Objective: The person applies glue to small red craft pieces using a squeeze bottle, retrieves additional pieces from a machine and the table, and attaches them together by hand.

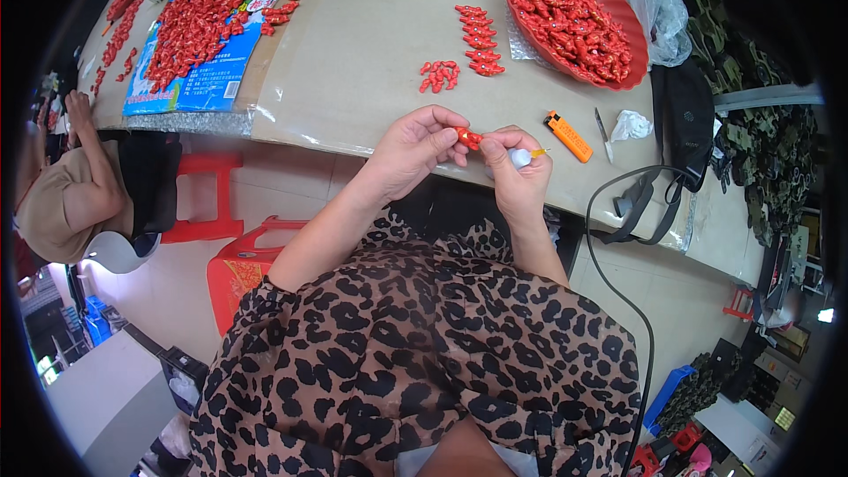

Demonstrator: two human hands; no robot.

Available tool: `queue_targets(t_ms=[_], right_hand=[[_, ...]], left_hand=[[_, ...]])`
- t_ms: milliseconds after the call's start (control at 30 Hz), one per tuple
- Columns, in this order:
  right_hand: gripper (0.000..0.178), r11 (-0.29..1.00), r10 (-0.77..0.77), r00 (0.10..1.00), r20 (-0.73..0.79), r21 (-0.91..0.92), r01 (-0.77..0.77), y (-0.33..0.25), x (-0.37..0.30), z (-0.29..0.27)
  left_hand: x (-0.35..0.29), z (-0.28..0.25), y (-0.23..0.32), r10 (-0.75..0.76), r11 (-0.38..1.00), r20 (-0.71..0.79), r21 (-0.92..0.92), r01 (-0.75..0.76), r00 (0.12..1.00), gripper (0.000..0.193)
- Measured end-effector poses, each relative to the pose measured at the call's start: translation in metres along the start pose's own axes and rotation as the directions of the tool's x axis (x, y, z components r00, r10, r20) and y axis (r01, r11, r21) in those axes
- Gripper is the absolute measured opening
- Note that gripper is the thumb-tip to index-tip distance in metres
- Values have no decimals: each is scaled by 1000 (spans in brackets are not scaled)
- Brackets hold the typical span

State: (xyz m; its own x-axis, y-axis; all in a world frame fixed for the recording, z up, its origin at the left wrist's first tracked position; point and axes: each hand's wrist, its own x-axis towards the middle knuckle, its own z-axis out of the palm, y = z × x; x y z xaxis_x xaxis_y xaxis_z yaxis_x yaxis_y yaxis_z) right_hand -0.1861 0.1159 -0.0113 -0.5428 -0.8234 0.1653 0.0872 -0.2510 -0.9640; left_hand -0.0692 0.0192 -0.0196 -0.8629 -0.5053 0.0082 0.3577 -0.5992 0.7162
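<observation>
A scallop-edged red bowl (637,26) stands heaped with glossy red figures on a beige table (353,53), a crumpled clear plastic bag (658,9) just to its right. Well to the left of the bowl, a blue cardboard sheet (190,95) bears a broad pile of similar red pieces (199,26). Nearer the worker than the bowl and to its left, a small red figure (470,139) is held above the table's front edge, shiny and knobbly, with a yellowish patch on its surface; fingers hide much of its shape. The left hand (413,148) pinches the figure between thumb and fingertips. The right hand (519,187) meets its other end with thumb and forefinger, and also grips a small white bottle (519,158) with a yellow tip; what is inside the bottle cannot be told. Just left of the bowl, a column of finished-looking figures (478,41) lies beside it, with a cluster of smaller red bits (439,76) below. On the near side of the bowl rest an orange lighter (568,136), a slim metal tool (603,134) and a crumpled white tissue (632,125).
</observation>
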Motion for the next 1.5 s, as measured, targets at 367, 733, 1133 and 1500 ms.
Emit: queue_targets(t_ms=[367,733,1133,1500], right_hand=[[6,999,-17,1000,-8,-49,17,0,-1,-1],[7,998,20,1000,-19,-55,-21,0,-1,0],[9,933,-191,981,19,-305,188,-2,2,-1],[6,921,-222,974,40,-319,223,-1,3,1]], left_hand=[[1,0,1,-17,1000,1,23,17,1000,14],[1,0,1,-14,1000,6,28,14,1000,14],[1,-1,1,-37,997,-9,60,38,999,15],[-1,3,2,-37,993,-80,109,46,996,17]])
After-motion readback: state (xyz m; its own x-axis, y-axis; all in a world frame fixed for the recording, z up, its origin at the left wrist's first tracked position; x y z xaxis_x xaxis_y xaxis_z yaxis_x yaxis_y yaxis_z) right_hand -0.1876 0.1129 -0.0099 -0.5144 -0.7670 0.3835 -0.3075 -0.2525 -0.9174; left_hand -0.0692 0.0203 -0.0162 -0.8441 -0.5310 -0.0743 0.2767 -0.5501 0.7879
